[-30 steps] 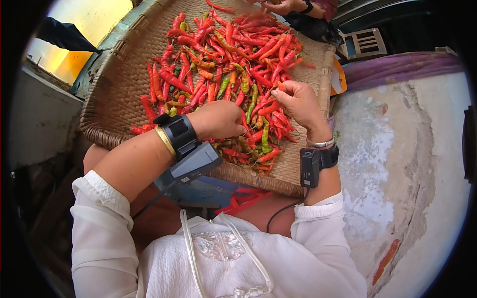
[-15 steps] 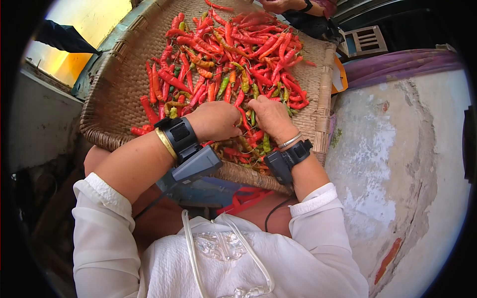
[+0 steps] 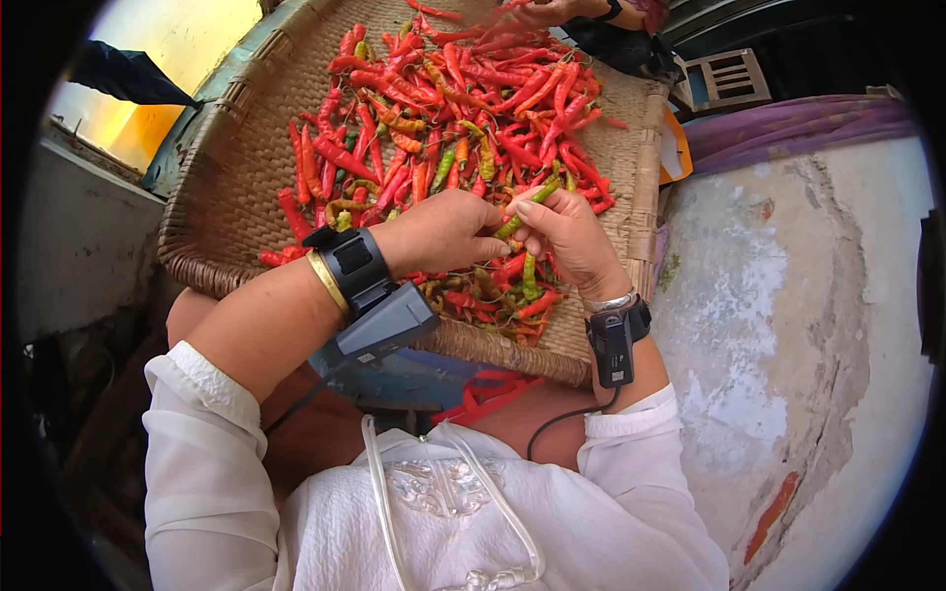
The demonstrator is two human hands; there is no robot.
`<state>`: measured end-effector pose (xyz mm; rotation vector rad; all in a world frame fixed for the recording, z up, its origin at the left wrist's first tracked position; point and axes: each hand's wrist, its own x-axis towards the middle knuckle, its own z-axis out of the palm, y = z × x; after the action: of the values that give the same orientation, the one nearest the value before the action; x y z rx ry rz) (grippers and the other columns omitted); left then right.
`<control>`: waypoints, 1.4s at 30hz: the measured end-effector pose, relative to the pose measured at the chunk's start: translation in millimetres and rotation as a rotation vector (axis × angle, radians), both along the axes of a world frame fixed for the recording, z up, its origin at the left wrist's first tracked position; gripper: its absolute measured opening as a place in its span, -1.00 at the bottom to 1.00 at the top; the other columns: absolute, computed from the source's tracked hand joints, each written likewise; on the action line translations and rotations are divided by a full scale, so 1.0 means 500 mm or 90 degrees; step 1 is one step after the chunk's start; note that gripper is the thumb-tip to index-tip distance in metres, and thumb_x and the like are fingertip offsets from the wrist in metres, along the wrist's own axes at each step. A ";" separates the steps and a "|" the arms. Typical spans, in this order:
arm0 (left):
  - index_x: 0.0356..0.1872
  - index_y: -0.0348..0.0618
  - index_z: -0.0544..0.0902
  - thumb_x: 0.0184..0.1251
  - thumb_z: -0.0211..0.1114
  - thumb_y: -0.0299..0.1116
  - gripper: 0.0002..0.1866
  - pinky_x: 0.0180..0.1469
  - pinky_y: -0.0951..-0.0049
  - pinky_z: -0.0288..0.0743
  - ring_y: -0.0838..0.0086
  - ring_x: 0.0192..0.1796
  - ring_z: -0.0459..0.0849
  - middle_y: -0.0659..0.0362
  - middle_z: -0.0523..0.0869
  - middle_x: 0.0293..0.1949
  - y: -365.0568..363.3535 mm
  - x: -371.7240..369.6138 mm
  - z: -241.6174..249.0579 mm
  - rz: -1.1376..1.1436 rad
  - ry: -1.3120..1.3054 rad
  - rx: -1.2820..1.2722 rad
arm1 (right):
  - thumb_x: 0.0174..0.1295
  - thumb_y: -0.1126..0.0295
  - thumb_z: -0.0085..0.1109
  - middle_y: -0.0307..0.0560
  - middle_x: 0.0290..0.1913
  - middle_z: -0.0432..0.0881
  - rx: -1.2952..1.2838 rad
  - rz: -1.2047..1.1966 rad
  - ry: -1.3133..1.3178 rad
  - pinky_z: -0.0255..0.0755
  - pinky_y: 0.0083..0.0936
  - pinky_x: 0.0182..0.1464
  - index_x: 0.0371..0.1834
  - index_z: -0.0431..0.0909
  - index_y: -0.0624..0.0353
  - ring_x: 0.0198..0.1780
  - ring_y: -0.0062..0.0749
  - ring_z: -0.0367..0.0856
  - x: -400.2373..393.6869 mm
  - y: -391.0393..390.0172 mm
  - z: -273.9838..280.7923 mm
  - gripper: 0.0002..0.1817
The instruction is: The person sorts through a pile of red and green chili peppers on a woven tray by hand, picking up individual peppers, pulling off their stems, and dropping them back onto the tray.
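Observation:
Over the near part of a woven basket my two hands meet above a heap of mostly red chili peppers. My right hand pinches a green pepper, and a reddish one shows beside it at the fingertips. My left hand is closed, its fingertips close to the lower end of the green pepper; what they hold, if anything, is hidden. Beneath the hands lie more red and green peppers.
Another person's hand reaches over the basket's far edge. A wooden slatted object and a purple cloth are at the upper right. A worn, pale surface lies to the right, and red straps hang below the basket.
My right hand has lifted and moved right from the heap, turning, with a green pepper now in its fingers. My left hand has shifted slightly right. The other person's hand has moved slightly.

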<state>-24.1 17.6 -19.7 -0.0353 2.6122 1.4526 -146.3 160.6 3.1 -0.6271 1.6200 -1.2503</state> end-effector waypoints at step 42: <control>-0.17 -0.11 0.59 0.11 0.18 -0.15 -0.67 -0.23 0.25 0.50 0.18 -0.31 0.64 0.05 0.67 -0.43 -0.009 0.005 -0.024 0.074 -0.046 -0.228 | 0.22 0.35 0.07 -0.23 -0.31 0.55 -0.226 -0.182 -0.081 0.38 -0.78 -0.45 0.05 0.38 0.27 -0.43 -0.70 0.51 -0.055 -0.085 0.056 -0.64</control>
<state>-21.8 13.1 -31.7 -0.2788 2.8126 0.9736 -173.9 118.2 31.2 -0.5275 1.4269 -1.7767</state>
